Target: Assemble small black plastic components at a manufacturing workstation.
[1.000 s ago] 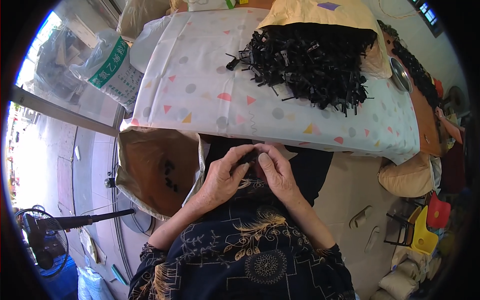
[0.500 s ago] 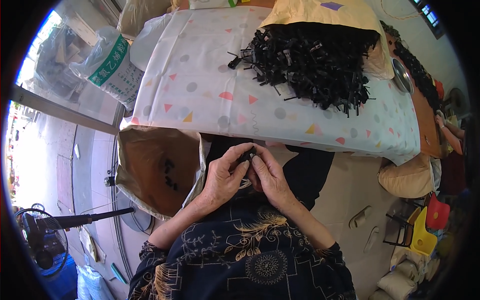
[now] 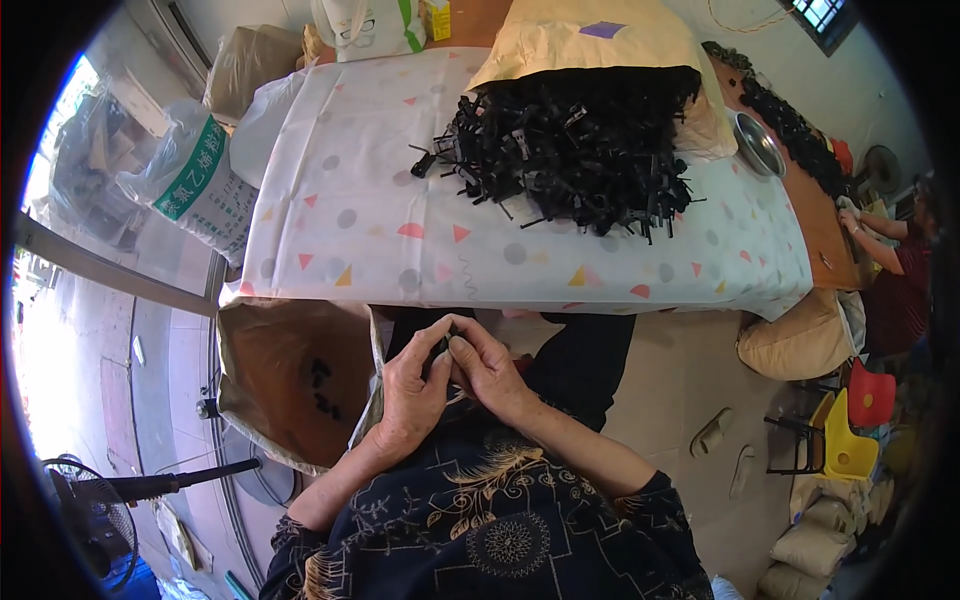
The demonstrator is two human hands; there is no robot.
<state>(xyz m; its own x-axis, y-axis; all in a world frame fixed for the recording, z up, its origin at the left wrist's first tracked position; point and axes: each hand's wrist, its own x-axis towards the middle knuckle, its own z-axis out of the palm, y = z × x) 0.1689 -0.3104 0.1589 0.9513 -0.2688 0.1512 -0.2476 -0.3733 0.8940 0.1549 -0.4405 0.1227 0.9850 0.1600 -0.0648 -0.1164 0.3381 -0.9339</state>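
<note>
Above my lap, in front of the table edge, my left hand [image 3: 411, 390] and my right hand [image 3: 492, 378] meet with fingers bent and thumbs close together. Pinched between them is a small black plastic part [image 3: 447, 342], mostly covered by the fingers, so its exact shape does not show. Close to my left wrist, below the table edge, an open sack [image 3: 262, 350] with a brown inside holds several small black pieces [image 3: 321, 388]. On the table lies a big heap of black plastic parts with thin stems [image 3: 570, 160], spilling from a tan paper sack [image 3: 545, 45].
A white patterned tablecloth [image 3: 370, 245] covers the table. A metal bowl [image 3: 757, 145] rests beside the heap. A white woven bag [image 3: 195, 185] leans at the left, above a black fan [image 3: 90, 510]. Another person [image 3: 895, 250] works at far right, near yellow [image 3: 850, 440] and red chairs.
The whole view has shifted, so the table and my hands sit lower and further left. My hands stay together, and the black part is more covered by the fingers.
</note>
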